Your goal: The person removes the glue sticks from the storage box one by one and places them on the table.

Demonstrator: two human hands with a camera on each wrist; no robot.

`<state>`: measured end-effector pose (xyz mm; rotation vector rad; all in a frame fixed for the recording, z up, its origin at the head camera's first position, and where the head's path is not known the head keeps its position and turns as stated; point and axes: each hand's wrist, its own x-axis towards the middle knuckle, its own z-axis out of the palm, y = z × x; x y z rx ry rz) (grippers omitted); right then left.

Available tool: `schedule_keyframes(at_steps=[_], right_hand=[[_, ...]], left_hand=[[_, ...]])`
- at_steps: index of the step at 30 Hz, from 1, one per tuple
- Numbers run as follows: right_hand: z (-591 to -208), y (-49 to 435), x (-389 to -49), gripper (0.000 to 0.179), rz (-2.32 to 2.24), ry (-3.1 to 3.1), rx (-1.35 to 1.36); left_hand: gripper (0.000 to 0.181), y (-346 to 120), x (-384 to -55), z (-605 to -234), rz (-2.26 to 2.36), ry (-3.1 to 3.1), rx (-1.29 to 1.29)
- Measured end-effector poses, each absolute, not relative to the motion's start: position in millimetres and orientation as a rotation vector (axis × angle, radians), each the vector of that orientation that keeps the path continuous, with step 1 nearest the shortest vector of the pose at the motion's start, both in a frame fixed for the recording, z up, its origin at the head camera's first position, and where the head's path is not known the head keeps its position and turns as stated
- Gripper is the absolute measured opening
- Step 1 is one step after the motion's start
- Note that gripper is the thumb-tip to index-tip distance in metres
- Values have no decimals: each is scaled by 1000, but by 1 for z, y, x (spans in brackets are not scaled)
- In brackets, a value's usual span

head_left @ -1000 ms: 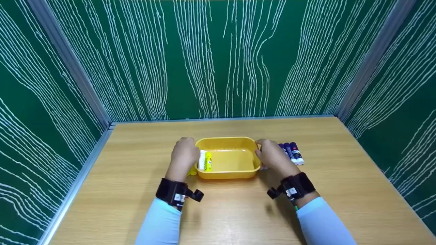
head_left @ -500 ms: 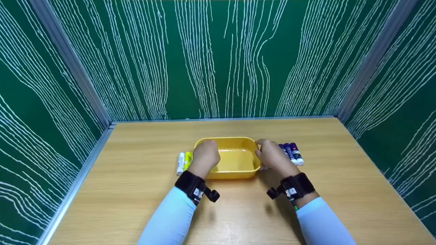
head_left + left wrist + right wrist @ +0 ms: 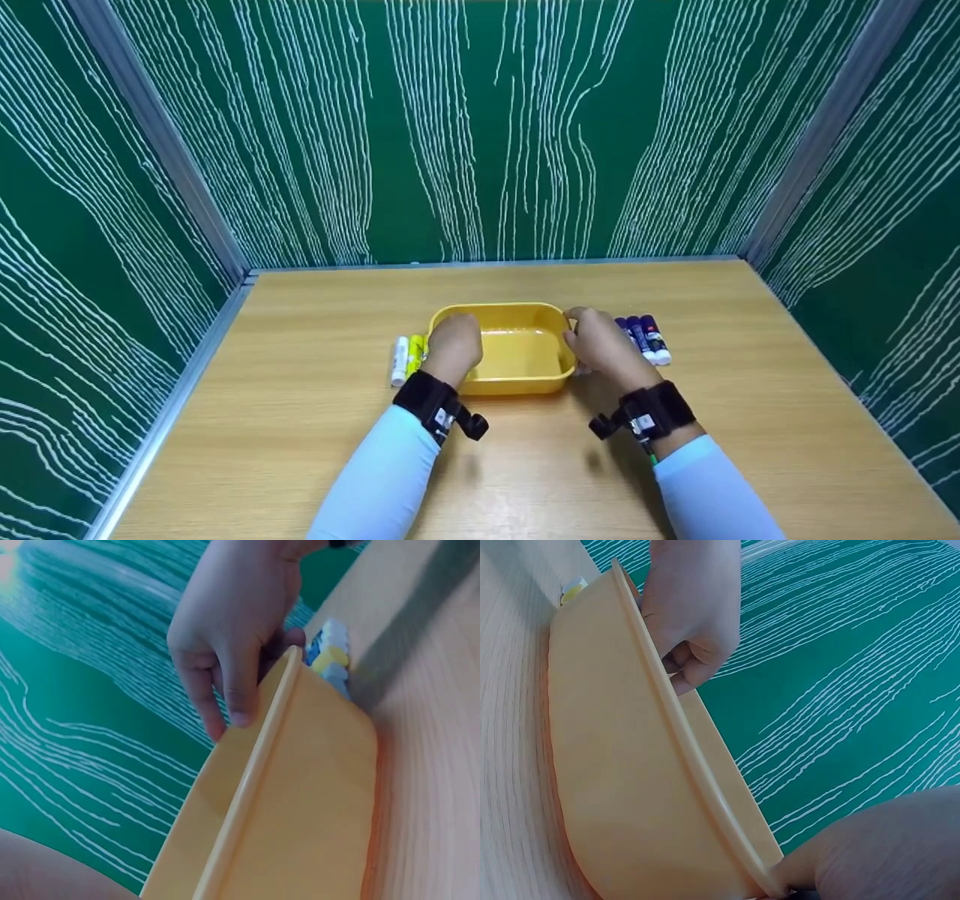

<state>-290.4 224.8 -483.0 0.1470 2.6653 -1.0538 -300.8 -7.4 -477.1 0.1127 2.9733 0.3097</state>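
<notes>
A yellow plastic tub (image 3: 517,386) stands on the table. My right hand (image 3: 604,349) grips its right end, with the thumb inside the rim in the left wrist view. My left hand (image 3: 456,346) reaches down into the tub's left end, fingers bent in the right wrist view (image 3: 694,622). Its fingertips are hidden, and I cannot tell whether they hold something. Outside the tub's left side lie a white glue stick (image 3: 400,361) and a yellow glue stick (image 3: 414,355). Several purple glue sticks (image 3: 651,337) with white caps lie beyond my right hand.
The wooden table (image 3: 322,420) runs back to a green panel (image 3: 637,135) with wavy white lines. Similar side panels, framed by grey metal posts (image 3: 806,165), stand left and right. Black camera straps (image 3: 656,411) sit on both wrists.
My left hand has moved right, from outside the tub's left side into the tub. Glue sticks outside on the left are uncovered; the white and yellow ones seen inside are now hidden. The right hand stays.
</notes>
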Motion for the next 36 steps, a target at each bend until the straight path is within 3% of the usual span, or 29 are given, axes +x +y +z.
schedule_keyframes(at_steps=[16, 25, 36], right_hand=[[-482, 225, -291, 47, -983, 2728, 114], [-481, 224, -293, 47, -998, 2697, 147], [-482, 223, -290, 47, -1010, 2690, 151]], left_hand=[[11, -2, -297, -479, 412, 2964, 201], [21, 3, -299, -484, 524, 2918, 193], [21, 2, -299, -489, 539, 2874, 146]])
